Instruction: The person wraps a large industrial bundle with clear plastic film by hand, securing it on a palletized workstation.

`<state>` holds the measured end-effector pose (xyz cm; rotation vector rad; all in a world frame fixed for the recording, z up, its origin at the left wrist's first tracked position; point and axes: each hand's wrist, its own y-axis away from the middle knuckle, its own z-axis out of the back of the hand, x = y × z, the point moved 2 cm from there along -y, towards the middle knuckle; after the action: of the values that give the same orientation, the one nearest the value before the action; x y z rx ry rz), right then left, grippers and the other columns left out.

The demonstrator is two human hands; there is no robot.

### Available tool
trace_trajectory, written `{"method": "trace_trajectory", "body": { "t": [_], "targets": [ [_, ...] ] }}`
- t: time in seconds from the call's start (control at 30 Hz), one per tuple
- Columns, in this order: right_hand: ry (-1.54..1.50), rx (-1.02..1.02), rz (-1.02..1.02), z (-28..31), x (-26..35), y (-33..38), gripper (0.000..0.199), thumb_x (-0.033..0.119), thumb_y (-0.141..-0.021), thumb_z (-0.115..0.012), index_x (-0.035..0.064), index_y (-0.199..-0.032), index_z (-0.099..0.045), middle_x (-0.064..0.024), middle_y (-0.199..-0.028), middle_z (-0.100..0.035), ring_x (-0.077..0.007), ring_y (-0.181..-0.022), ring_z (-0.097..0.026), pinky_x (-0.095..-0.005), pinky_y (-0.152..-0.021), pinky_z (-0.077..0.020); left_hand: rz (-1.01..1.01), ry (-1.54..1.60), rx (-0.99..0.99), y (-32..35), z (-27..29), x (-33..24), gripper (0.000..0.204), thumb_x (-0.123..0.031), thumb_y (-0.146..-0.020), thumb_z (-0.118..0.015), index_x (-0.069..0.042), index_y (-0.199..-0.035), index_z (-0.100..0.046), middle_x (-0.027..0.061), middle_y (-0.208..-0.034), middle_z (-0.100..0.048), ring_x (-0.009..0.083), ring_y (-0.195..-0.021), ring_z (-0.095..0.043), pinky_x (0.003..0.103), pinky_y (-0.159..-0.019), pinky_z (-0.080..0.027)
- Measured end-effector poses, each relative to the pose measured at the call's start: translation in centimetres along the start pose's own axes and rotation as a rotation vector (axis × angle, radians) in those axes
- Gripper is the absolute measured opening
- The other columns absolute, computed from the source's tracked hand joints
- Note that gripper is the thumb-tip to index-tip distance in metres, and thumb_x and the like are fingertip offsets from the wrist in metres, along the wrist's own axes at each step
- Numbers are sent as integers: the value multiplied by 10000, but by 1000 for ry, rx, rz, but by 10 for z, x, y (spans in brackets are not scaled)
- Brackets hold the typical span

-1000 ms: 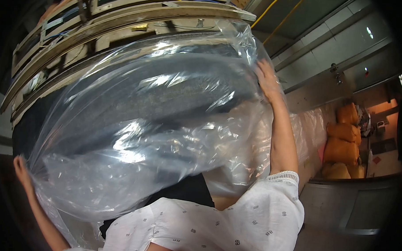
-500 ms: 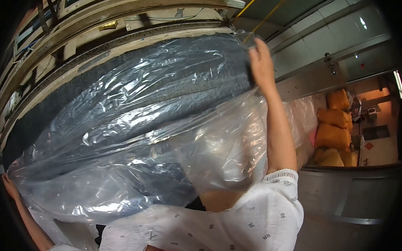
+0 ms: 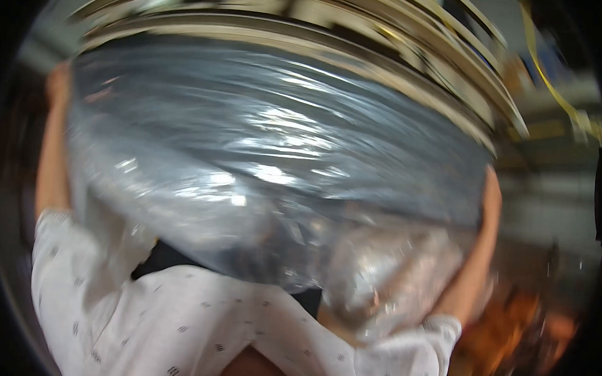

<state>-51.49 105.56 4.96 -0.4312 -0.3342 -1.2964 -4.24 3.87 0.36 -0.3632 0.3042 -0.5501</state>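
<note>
Grip is too blurred to tell pinched from loose: the left hand [image 3: 59, 85] and right hand [image 3: 492, 191] sit at opposite ends of the dark slab [image 3: 408, 155], clear plastic film [image 3: 175, 197] lying across it between them. Thin, glossy and creased, the film could tear or slide if pulled unevenly, or snag on the far wooden slats [image 3: 301, 4].

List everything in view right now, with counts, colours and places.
Plastic sheeting: at least 1, clear, centre
Dark material: 1 expanse, dark grey, beneath the sheeting
Wooden frame: 1, beige, along the top
Cord: 1, yellow, upper right
Bundles: count blurred, orange, lower right
Cloth: count unclear, black, above the shirt
Shirt: 1, white, dark marks, bottom
Forearms: 2, bare, either side
Left hand: 1, bare, at the sheeting's left edge
Right hand: 1, bare, at the sheeting's right edge
</note>
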Motion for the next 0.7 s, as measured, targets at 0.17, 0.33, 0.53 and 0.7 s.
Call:
{"method": "trace_trajectory", "body": {
  "t": [0.17, 0.33, 0.53, 0.7],
  "targets": [
    [673, -210, -4, 7, 54, 3, 469, 393, -926, -368, 21, -1153, -540, -164, -1133, -556, -358, -1072, -484, -395, -897, -383, 144, 487, -290, 65, 35, -74, 338, -319, -847, -548, -20, -993, -607, 93, -931, -629, 208, -866, -580, 317, -772, -448],
    [-441, 48, 263, -30, 238, 77, 267, 292, -922, -458, 41, -948, -547, -94, -971, -547, -184, -798, -533, -271, -701, -411, 156, 721, -370, 61, 34, -47, 241, -247, -830, -561, -33, -936, -592, 80, -833, -612, 163, -755, -566, 293, -669, -449],
    [-806, 1811, 100, -107, 336, 293, 283, 201, -906, -480, -56, -979, -575, -129, -902, -581, -197, -829, -559, -295, -748, -436, 323, 1455, 34, 57, 66, -49, 221, -250, -840, -540, -45, -897, -600, 88, -785, -619, 172, -720, -566, 310, -646, -456],
    [59, 465, 637, -257, 301, 364, 560, 325, -842, -545, 21, -1288, -394, -286, -1201, -471, -391, -1115, -465, -421, -933, -372, 243, 834, -421, 62, 56, -47, 227, -257, -851, -540, -45, -907, -597, 84, -790, -612, 179, -745, -559, 310, -678, -449]
  ]
}}
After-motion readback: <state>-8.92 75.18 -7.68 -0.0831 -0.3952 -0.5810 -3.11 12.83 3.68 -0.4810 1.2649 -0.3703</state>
